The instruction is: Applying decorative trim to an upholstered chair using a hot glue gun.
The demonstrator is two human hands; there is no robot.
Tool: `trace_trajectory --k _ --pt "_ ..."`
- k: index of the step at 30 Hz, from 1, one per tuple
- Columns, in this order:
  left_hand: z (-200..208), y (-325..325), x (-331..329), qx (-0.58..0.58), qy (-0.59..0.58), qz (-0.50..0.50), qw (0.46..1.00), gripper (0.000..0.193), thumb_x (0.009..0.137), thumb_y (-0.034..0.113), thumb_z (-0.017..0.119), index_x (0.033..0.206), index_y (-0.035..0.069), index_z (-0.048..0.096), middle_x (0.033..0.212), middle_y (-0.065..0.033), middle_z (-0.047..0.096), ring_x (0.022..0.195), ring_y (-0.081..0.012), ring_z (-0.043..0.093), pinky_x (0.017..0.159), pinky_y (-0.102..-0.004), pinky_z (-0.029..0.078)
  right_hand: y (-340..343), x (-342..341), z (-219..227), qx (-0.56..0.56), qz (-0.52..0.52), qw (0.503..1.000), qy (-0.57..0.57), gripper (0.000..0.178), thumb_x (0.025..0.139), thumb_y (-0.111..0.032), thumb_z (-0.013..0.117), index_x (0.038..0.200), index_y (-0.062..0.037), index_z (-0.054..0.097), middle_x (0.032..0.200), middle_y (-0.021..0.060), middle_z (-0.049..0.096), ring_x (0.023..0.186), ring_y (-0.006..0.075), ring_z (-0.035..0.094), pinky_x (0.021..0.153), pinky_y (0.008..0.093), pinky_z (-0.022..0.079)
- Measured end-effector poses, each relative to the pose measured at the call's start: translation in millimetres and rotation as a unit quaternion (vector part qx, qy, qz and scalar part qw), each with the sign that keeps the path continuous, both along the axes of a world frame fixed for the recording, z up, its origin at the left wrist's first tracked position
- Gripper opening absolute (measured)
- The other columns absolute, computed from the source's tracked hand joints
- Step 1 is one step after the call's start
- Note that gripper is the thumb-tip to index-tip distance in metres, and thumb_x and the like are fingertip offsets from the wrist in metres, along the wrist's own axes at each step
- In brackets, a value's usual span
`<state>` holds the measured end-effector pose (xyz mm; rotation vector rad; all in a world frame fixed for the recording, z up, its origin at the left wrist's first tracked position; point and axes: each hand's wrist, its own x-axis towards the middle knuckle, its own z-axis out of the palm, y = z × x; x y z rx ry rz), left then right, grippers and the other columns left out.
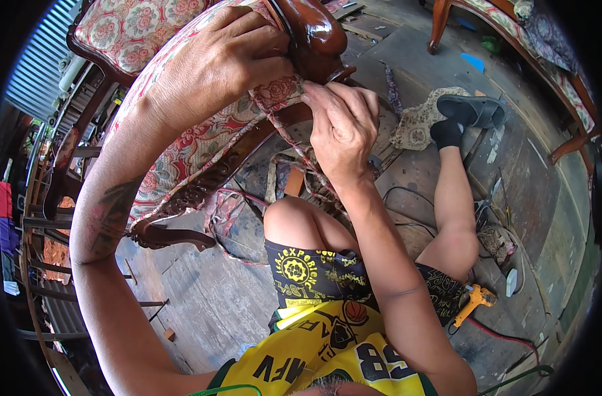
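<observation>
An upholstered chair (175, 168) with red-and-cream floral fabric and a carved, glossy brown wooden frame lies before me. At its corner, beside a rounded wooden arm post (314, 36), my left hand (231, 63) presses with curled fingers onto the fabric. Just right of it, my right hand (344, 129) pinches at the same fabric edge, thumb and fingers together. Between the hands a strip of patterned fabric trim (281, 129) comes out and hangs down toward the floor. My fingers hide its upper end, so what exactly each hand grips is hidden.
A yellow pistol-shaped tool (474, 302) lies by my right leg, with a red cord nearby. Another floral seat (545, 46) stands at the far right. A wooden ladder-like frame (46, 224) is at the left. Scraps and cables litter the floor (202, 290).
</observation>
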<state>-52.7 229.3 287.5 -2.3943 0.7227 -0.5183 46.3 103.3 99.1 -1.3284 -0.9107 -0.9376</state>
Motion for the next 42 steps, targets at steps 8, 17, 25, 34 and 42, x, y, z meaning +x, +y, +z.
trace_trajectory --k 8,17,25,34,42 --pt "6 5 6 -0.018 0.019 -0.039 0.999 0.028 0.074 0.013 0.073 0.102 0.012 0.077 0.108 -0.0035 0.069 0.108 -0.0241 0.065 0.099 -0.0414 0.049 1 3 -1 -0.016 -0.003 1.0 -0.012 0.03 0.08 -0.002 0.08 0.106 -0.0156 0.082 0.091 -0.0028 0.072 0.083 0.0207 0.061 0.08 0.035 0.049" --pt "2 12 8 -0.038 -0.013 -0.031 0.999 0.035 0.073 0.008 0.074 0.108 0.01 0.074 0.111 -0.0053 0.07 0.11 -0.0264 0.065 0.099 -0.0405 0.05 -2 1 2 -0.016 0.023 1.0 -0.009 0.038 0.076 0.004 0.084 0.111 -0.0108 0.082 0.094 0.0021 0.074 0.082 0.0229 0.063 0.079 0.0358 0.052" --pt "13 13 9 -0.004 0.043 -0.053 0.998 0.034 0.076 0.013 0.074 0.109 0.011 0.076 0.112 -0.0053 0.07 0.11 -0.0267 0.065 0.097 -0.0427 0.051 -3 2 1 -0.029 0.019 0.999 -0.017 0.038 0.077 0.004 0.084 0.112 -0.0119 0.082 0.094 0.0023 0.073 0.082 0.0236 0.062 0.079 0.0366 0.052" --pt "17 16 11 0.048 0.025 -0.068 0.996 0.03 0.078 0.018 0.075 0.108 0.014 0.077 0.115 -0.0035 0.07 0.115 -0.0268 0.063 0.097 -0.041 0.053 0 5 -4 -0.035 0.008 0.999 -0.025 0.034 0.079 0.0 0.076 0.108 -0.016 0.083 0.094 -0.0033 0.071 0.085 0.0206 0.062 0.081 0.0349 0.049" --pt "16 17 11 0.053 0.008 -0.069 0.996 0.03 0.074 0.018 0.078 0.105 0.016 0.077 0.115 -0.0011 0.07 0.116 -0.0253 0.063 0.097 -0.0408 0.053 -1 5 -2 -0.047 0.006 0.998 -0.038 0.035 0.077 0.0 0.077 0.109 -0.0155 0.083 0.094 -0.0036 0.071 0.086 0.0199 0.063 0.082 0.035 0.049"
